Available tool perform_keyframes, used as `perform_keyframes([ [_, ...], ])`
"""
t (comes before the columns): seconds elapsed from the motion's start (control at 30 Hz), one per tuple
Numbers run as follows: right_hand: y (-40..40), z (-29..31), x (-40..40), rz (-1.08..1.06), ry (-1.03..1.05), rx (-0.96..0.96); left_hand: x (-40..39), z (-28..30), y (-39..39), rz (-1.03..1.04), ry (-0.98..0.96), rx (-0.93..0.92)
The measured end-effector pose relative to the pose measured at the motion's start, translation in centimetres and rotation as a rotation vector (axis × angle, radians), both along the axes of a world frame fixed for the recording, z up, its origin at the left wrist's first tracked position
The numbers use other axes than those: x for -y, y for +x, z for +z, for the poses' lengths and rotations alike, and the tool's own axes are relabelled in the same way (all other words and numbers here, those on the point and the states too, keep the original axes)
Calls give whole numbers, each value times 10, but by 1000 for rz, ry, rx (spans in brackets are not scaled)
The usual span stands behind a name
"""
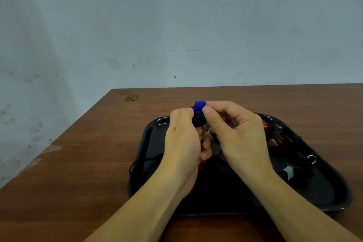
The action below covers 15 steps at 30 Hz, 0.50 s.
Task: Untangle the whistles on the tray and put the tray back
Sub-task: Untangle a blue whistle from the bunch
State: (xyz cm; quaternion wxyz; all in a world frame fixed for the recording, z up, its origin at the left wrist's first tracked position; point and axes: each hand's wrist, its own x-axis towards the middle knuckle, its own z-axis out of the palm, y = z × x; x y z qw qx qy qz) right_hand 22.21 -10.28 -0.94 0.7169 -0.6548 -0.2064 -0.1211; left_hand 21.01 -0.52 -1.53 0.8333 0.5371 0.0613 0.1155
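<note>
A blue whistle (199,109) is held up over the black tray (332,192), pinched between both hands. My left hand (182,143) grips its dark lower part and my right hand (235,133) pinches its top with thumb and forefinger. A black cord (145,161) trails from my hands down over the tray's left rim. Red whistles (275,135) lie at the tray's back right. A grey whistle (288,172) and a metal ring (311,158) lie on the right side, among black cords. Something red (200,165) shows under my left palm.
The tray sits on a brown wooden table (88,163), close to its front edge. A pale wall stands behind the table. A small brass-coloured disc (132,97) lies near the table's back left corner.
</note>
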Motion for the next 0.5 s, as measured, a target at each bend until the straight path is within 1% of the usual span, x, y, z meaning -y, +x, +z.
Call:
perform_keyframes([
  [0.1,0,1,-1,-9,-14,-20,0,2,-1,-24,-23,-28],
  [0.2,3,1,-1,7,10,-80,0,3,-2,-44,28,-39],
  [0.27,4,1,0,7,0,-84,0,3,-2,-44,62,-22],
  [0.37,4,3,0,17,-7,-87,0,5,-2,-64,72,-22],
  [0.5,0,5,-2,44,-7,-135,1,8,-3,-76,64,-47],
])
